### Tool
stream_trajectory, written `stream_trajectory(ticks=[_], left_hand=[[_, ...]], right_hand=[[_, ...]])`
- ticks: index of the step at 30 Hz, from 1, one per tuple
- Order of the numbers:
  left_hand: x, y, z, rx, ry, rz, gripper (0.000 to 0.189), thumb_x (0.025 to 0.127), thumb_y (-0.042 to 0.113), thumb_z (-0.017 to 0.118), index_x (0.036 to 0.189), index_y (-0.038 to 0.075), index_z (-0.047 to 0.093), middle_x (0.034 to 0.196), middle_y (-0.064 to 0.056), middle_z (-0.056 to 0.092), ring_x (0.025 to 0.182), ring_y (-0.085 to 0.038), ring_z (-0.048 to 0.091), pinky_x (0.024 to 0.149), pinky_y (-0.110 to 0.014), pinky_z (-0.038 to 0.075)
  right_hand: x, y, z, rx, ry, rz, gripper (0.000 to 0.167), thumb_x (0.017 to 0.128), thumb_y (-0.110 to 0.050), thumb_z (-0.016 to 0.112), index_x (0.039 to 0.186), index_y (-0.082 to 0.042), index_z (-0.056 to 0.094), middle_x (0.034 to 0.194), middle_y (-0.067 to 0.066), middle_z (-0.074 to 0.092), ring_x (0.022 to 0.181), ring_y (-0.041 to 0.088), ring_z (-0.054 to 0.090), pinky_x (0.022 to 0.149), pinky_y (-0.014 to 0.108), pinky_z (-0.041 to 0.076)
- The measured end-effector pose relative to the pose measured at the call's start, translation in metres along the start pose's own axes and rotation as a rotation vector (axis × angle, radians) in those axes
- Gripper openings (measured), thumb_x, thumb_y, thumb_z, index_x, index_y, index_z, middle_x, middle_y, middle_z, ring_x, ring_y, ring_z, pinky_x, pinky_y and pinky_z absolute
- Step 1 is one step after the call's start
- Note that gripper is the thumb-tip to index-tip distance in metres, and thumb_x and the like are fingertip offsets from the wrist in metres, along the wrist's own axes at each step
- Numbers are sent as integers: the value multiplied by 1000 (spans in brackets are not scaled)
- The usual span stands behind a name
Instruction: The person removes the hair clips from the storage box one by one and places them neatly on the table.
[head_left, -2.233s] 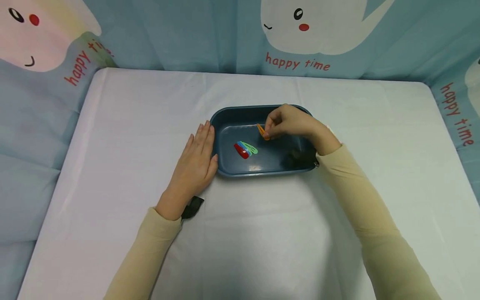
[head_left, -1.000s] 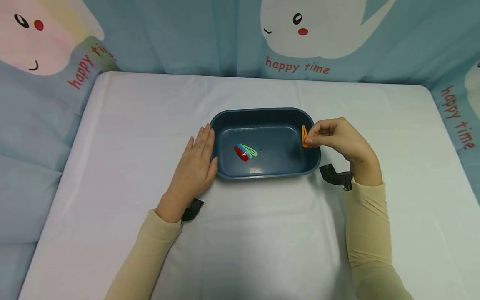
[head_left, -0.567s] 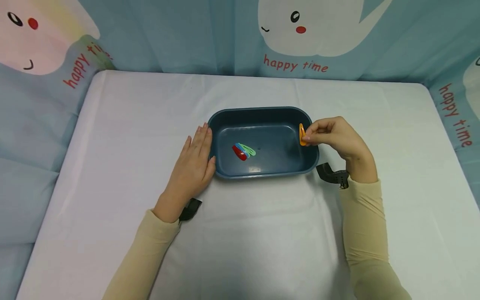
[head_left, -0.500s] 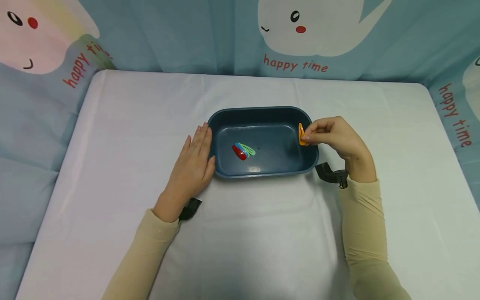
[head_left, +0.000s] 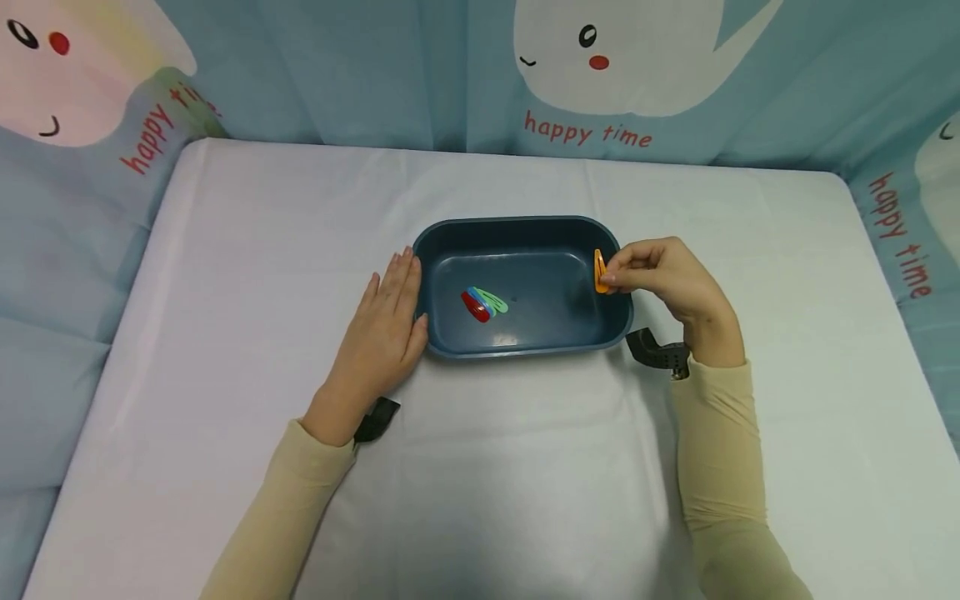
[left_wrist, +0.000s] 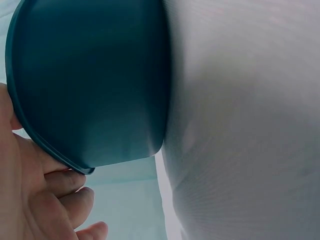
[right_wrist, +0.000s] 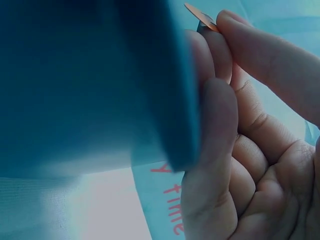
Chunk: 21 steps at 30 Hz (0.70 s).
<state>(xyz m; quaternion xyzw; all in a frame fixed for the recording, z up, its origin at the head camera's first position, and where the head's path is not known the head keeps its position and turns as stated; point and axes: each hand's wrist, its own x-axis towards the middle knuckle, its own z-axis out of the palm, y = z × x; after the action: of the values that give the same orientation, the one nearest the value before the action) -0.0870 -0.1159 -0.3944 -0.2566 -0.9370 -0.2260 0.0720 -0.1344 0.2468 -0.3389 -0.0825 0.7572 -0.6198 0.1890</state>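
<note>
An orange snap hair clip (head_left: 600,272) is pinched between thumb and fingertips of my right hand (head_left: 663,271), at the right rim of a dark blue basin (head_left: 555,317). The right wrist view shows the orange clip (right_wrist: 201,17) edge-on at the fingertips, with the basin wall (right_wrist: 100,90) close beside the fingers. My left hand (head_left: 378,325) lies with straight fingers against the basin's left rim. In the left wrist view, fingers (left_wrist: 65,182) touch that rim from outside. Inside the basin, left of its middle, a red hair clip (head_left: 475,306), a blue one and a green one (head_left: 492,301) lie fanned together.
The basin stands on a table with a white cloth (head_left: 517,467). A light blue curtain (head_left: 375,75) with cartoon figures and red lettering hangs behind and at the sides. Black straps (head_left: 656,348) sit at both wrists.
My right hand has carried the orange clip from over the basin's middle to its right rim, then stayed there. My left hand and the other clips have kept their places.
</note>
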Motion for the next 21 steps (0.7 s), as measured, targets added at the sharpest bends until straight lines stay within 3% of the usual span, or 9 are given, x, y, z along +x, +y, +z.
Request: stream_trajectory(ticks=[7, 13, 21], left_hand=[[-1, -1, 3, -6, 10, 7, 62, 95, 23, 37, 146, -8, 20, 155, -19, 16, 143, -28, 13, 112, -49, 12], [-2, -2, 2, -13, 21, 6, 62, 95, 23, 37, 146, -8, 21, 154, -19, 17, 143, -27, 13, 112, -49, 12], [0, -3, 5, -11, 21, 11, 62, 95, 24, 36, 146, -8, 21, 154, -19, 17, 143, -27, 13, 112, -49, 12]], right_hand=[[1, 6, -5, 56, -1, -32, 5, 83, 5, 65, 81, 6, 69, 71, 5, 68, 65, 17, 63, 62, 25, 50], [5, 13, -8, 224, -23, -82, 24, 84, 17, 53, 79, 2, 71, 70, 7, 68, 61, 15, 62, 59, 23, 51], [1, 16, -20, 321, 29, -92, 23, 86, 18, 51, 80, 4, 69, 73, 10, 68, 63, 17, 64, 63, 25, 53]])
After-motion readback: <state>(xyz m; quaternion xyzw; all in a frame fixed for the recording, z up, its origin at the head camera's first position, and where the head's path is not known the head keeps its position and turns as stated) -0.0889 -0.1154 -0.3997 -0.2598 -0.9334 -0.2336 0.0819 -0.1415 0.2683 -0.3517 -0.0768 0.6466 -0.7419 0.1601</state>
